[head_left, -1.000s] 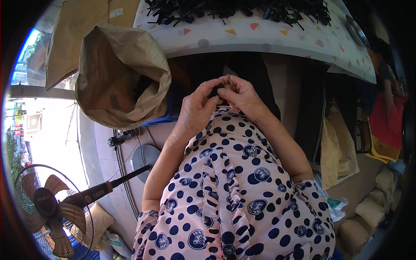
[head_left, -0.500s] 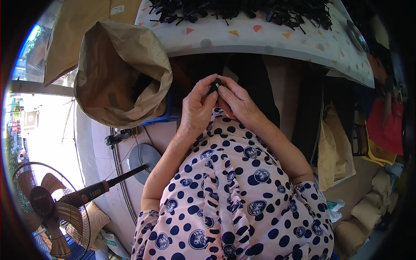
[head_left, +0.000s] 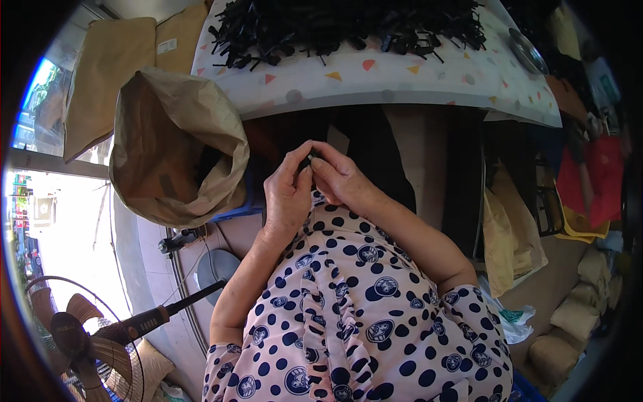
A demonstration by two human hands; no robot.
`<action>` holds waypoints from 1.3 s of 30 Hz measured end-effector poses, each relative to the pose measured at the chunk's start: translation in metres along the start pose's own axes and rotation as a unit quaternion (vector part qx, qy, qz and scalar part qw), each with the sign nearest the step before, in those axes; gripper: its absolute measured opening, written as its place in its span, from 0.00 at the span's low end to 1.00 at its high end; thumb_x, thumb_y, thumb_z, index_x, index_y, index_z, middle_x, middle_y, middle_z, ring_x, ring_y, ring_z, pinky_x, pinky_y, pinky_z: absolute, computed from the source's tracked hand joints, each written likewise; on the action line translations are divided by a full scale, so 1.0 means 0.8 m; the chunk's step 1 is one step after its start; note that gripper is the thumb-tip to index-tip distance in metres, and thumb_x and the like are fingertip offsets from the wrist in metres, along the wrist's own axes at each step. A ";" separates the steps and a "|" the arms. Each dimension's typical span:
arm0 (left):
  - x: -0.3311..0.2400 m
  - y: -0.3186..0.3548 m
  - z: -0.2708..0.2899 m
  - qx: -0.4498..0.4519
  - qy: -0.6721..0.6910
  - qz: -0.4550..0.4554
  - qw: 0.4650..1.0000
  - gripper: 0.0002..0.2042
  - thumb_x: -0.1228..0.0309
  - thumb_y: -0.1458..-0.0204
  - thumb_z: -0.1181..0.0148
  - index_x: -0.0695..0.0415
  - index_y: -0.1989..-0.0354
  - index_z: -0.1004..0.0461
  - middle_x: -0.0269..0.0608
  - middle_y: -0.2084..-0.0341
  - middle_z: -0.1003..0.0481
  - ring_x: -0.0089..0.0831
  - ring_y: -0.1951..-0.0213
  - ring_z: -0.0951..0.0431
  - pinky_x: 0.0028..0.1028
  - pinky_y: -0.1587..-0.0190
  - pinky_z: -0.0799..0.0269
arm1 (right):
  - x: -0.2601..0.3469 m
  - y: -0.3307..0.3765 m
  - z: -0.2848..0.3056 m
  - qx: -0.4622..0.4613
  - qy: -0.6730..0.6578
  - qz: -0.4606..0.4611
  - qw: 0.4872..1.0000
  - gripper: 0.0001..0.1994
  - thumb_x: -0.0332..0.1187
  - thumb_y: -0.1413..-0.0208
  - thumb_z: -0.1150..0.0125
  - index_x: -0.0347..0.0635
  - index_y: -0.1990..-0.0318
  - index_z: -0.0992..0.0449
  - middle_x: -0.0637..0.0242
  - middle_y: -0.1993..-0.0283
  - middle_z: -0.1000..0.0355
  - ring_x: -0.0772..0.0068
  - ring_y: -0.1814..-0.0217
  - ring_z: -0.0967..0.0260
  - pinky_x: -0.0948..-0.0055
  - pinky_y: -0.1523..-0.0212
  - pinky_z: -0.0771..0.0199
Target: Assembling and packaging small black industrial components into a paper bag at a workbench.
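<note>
In front of my belly, my left hand (head_left: 287, 193) and my right hand (head_left: 341, 177) meet at the fingertips. Both are closed, pinching a small black piece (head_left: 311, 159) between thumbs and forefingers. Most of that piece is covered by the fingers, so its exact kind does not show. Beyond the hands, a patterned white tabletop (head_left: 295, 97) carries a heap of small black plastic-looking parts (head_left: 348, 33) with thin stems.
A large open brown paper sack (head_left: 224, 110) stands left of my hands, with flat brown paper (head_left: 110, 74) behind it. A standing fan (head_left: 72, 335) is at lower left. On the table's right edge lies a round metal dish (head_left: 529, 52). Filled tan bags (head_left: 559, 352) lie at right.
The view has shifted, so the table, sack and hands appear lower and most sit slightly further left. Both hands still pinch the small black piece, which now shows less between the fingers.
</note>
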State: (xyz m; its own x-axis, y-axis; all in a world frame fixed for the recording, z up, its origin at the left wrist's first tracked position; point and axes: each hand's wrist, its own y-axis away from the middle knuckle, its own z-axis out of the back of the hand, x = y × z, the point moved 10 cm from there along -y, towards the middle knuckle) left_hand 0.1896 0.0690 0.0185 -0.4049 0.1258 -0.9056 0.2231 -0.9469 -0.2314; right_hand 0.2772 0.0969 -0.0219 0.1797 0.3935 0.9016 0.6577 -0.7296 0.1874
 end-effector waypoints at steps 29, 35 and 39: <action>0.050 -0.067 0.202 -0.068 -0.253 -0.028 0.965 0.18 0.75 0.48 0.44 0.59 0.47 0.33 0.46 0.55 0.27 0.36 0.59 0.24 0.29 0.60 0.28 | 0.179 -0.117 0.225 -0.287 0.093 0.160 0.940 0.06 0.29 0.41 0.49 0.40 0.58 0.30 0.67 0.69 0.27 0.83 0.83 0.42 0.82 0.85 0.45; 0.008 -0.068 0.029 0.115 0.290 0.185 0.932 0.27 0.67 0.43 0.44 0.64 0.38 0.44 0.47 0.53 0.29 0.26 0.66 0.23 0.19 0.69 0.31 | 0.121 -0.051 0.099 -0.125 0.178 0.224 0.950 0.06 0.24 0.39 0.53 0.38 0.57 0.33 0.65 0.65 0.28 0.86 0.81 0.42 0.86 0.83 0.43; 0.021 -0.065 -0.040 0.185 0.449 0.225 0.845 0.29 0.63 0.43 0.43 0.64 0.38 0.46 0.45 0.59 0.27 0.29 0.66 0.21 0.20 0.67 0.25 | 0.082 -0.014 0.045 -0.058 0.267 0.205 0.940 0.08 0.23 0.38 0.53 0.37 0.53 0.33 0.67 0.66 0.29 0.89 0.79 0.42 0.87 0.80 0.42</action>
State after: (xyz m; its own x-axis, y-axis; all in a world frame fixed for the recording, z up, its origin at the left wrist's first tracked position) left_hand 0.1998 0.1297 0.0043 0.5209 -0.2544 -0.8149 -0.1836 -0.9656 0.1841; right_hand 0.3075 0.1509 0.0208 -0.0114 -0.2486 0.9685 0.5240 -0.8265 -0.2059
